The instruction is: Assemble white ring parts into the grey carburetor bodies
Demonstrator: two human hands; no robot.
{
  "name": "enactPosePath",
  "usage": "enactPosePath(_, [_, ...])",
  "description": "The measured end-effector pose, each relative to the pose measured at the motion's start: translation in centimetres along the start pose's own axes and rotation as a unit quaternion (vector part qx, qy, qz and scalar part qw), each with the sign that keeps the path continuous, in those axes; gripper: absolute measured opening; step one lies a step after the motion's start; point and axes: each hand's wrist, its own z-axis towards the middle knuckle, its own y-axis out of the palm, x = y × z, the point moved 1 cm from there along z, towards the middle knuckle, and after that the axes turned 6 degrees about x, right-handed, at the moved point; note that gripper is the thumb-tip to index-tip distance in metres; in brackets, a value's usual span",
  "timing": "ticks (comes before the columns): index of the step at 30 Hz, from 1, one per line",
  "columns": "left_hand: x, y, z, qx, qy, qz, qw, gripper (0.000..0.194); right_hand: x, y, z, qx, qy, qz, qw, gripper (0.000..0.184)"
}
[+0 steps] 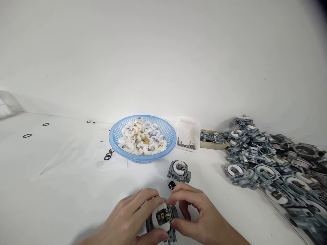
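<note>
Left hand (133,215) clamped on carburetor (174,211); right hand (203,211) grips its side (beside the float (163,226)). Steady, light pressure advised.

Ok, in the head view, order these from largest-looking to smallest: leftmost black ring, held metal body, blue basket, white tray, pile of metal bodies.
1. Pile of metal bodies
2. Blue basket
3. White tray and held metal body: unsure, the body is nearer and partly covered
4. Leftmost black ring

Left hand (135,214) and right hand (199,211) are bare, with slender fingers (146,195); behind the grip, the right wrist (224,229) is uncovered.
</note>
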Motion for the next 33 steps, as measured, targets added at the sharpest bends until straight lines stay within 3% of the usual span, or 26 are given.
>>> enactPosePath(5, [0.42,0.02,0.19,-0.007,-0.01,0.017,1.0,0.042,0.1,0.0,0.09,0.003,-0.009,-0.005,1.0,0.024])
enactPosePath(16, [0.14,0.07,-0.03,0.046,-0.023,-0.002,0.999,0.038,0.16,-0.01,0.03,0.007,-0.008,-0.009,1.0,0.024])
enactPosePath(25, [0.08,-0.12,0.3,0.014,-0.018,-0.024,0.999,0.032,0.08,-0.1,0.04,0.004,-0.007,-0.005,1.0,0.024])
enactPosePath(33, [0.05,-0.2,0.19,0.002,-0.025,-0.016,1.0,0.041,0.06,-0.1,0.11,0.005,-0.019,-0.021,1.0,0.019])
